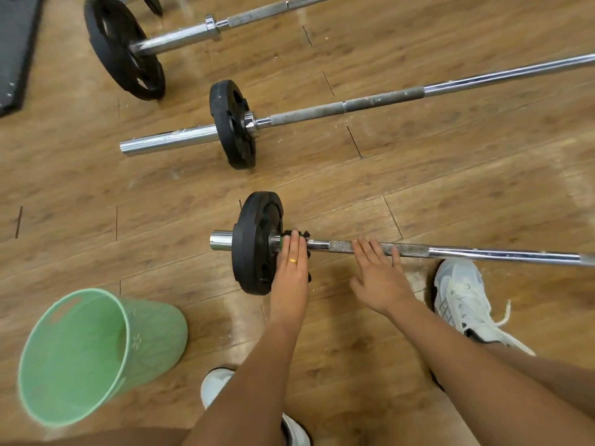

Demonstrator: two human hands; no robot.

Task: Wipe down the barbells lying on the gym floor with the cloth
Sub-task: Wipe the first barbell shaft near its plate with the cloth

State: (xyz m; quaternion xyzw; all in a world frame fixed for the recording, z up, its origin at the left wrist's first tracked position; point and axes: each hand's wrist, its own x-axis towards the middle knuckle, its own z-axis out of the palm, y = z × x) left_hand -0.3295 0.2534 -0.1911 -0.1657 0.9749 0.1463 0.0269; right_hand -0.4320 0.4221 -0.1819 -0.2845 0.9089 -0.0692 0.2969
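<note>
The nearest barbell (450, 252) lies across the wooden floor with a black plate (254, 243) on its left end. My left hand (291, 267) presses flat with straight fingers on a dark cloth with green showing (305, 235), bunched on the bar right beside the plate. Most of the cloth is hidden under the hand. My right hand (378, 272) rests open on the knurled part of the same bar, fingers straight over it. A second barbell (354, 106) and a third barbell (193, 32) lie farther away, each with a black plate.
A green plastic basket (96, 355) lies tilted on the floor at the lower left. My white shoes (463, 300) stand close to the near bar. A dark mat (16, 49) covers the far left corner.
</note>
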